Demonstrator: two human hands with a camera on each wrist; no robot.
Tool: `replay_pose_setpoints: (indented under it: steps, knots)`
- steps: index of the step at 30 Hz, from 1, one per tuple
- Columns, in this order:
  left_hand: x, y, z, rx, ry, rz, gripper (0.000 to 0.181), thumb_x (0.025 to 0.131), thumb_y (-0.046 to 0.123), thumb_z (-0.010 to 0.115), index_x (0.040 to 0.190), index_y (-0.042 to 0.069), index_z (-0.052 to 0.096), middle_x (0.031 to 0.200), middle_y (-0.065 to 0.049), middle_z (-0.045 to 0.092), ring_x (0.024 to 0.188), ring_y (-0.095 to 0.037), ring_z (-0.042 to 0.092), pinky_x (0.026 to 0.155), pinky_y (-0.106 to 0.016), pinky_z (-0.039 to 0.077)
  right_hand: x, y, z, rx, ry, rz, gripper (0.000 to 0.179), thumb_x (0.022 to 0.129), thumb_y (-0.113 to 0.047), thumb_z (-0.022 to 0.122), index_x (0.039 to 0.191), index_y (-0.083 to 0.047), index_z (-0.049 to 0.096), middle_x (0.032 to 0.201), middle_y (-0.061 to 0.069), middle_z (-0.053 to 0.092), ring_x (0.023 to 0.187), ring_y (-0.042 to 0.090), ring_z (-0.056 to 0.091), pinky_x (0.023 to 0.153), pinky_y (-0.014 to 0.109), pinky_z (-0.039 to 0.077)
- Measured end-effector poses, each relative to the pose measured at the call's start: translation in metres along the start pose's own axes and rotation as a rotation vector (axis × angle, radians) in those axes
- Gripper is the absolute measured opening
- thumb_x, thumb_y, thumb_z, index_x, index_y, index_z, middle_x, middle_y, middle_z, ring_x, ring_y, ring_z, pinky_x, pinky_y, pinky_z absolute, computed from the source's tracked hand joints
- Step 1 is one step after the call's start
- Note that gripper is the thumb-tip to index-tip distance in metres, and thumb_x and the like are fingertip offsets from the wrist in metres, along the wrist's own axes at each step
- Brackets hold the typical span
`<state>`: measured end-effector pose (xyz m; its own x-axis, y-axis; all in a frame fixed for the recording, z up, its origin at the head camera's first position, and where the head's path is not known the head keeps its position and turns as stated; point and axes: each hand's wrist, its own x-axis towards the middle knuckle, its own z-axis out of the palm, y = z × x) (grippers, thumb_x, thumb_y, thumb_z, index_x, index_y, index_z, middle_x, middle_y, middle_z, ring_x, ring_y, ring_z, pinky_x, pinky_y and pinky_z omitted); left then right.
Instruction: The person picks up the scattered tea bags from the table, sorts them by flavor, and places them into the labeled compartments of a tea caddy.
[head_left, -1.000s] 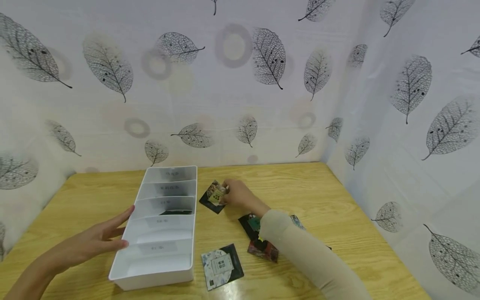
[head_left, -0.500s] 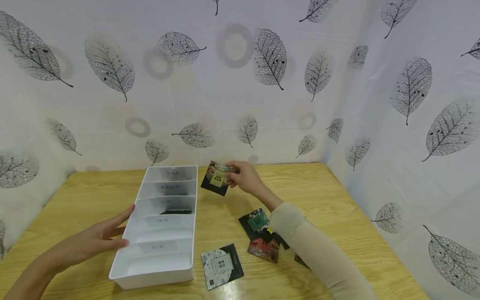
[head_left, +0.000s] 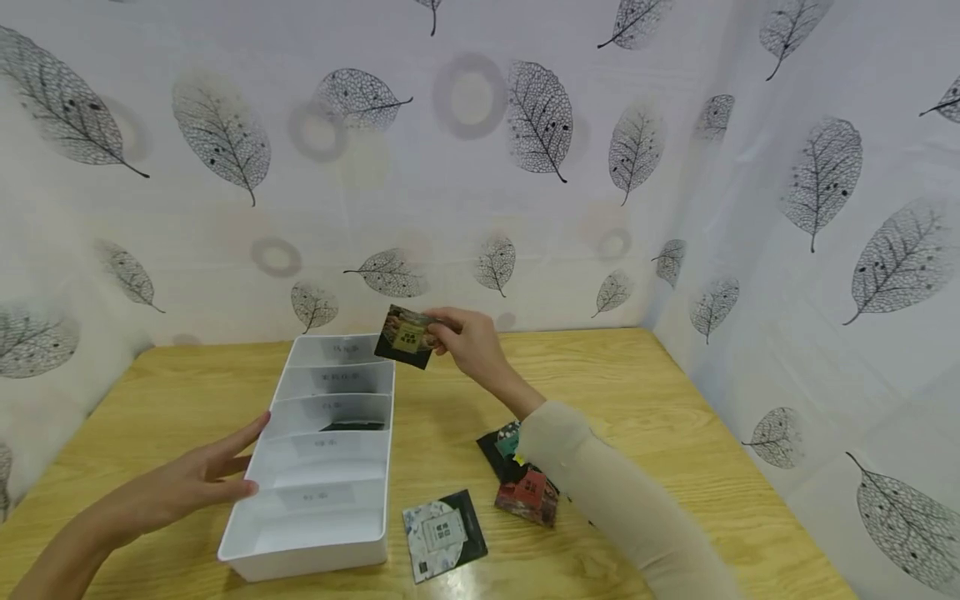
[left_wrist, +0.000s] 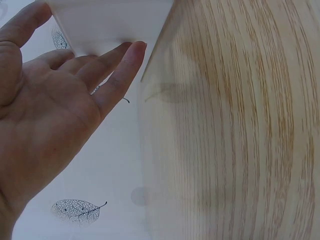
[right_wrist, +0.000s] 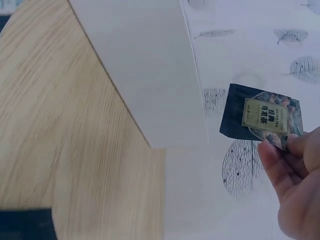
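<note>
The right hand point(head_left: 471, 346) pinches a sachet point(head_left: 406, 336) by one edge; the sachet juts out on that hand's left, raised by the far corner of the white box point(head_left: 315, 560). With so narrow a hold, it could twist or slip if it catches the rim to the hand's left, and end up on the tabletop point(head_left: 442, 454) below. The left hand point(head_left: 191, 483) rests extended fingers against the opposite wall, grasping nothing, so a knock might shift the box.
</note>
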<state>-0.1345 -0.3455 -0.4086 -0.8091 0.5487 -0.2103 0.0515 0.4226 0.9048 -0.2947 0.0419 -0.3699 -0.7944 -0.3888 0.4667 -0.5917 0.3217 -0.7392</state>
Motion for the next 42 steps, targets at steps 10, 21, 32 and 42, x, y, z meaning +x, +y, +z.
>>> replay_pose_setpoints:
  steps: [10,21,32,42]
  knots:
    - [-0.001,0.006,0.001,-0.012,-0.003,-0.024,0.081,0.11,0.016,0.051,0.166,0.018,-0.008,0.17,-0.02,-0.011,0.146,-0.06,0.013,0.093,-0.021,0.047,0.016,-0.028,0.043,-0.12,0.059,-0.202,0.024,0.104,-0.005,0.062,0.125,-0.004,0.074,0.109,0.011,0.077,0.051,0.004,0.052,0.052,0.021,0.041]
    - [0.0,0.009,0.003,-0.004,0.005,-0.011,0.082,0.109,0.016,0.053,0.166,0.016,-0.006,0.17,-0.019,-0.01,0.147,-0.059,0.013,0.095,-0.02,0.046,0.022,-0.029,0.071,-0.235,0.049,-0.296,0.024,0.104,-0.002,0.06,0.124,-0.004,0.075,0.107,0.011,0.078,0.042,0.005,0.034,0.054,0.016,0.04]
    - [-0.004,0.007,0.002,-0.004,0.019,-0.003,0.082,0.109,0.015,0.053,0.167,0.02,-0.003,0.17,-0.021,-0.005,0.141,-0.003,0.037,0.096,-0.021,0.046,0.016,-0.009,0.092,-0.48,-0.271,-0.259,0.031,0.103,0.006,0.054,0.125,-0.004,0.074,0.118,0.009,0.075,0.097,0.02,0.074,0.084,0.022,0.056]
    - [-0.004,0.009,0.004,-0.032,0.005,0.004,0.081,0.109,0.015,0.052,0.167,0.017,-0.005,0.17,-0.021,-0.007,0.146,-0.016,0.035,0.095,-0.021,0.047,0.022,-0.006,0.105,-0.623,-0.21,-0.273,0.043,0.086,0.015,0.059,0.109,-0.013,0.082,0.101,0.0,0.078,0.093,0.017,0.071,0.083,0.027,0.053]
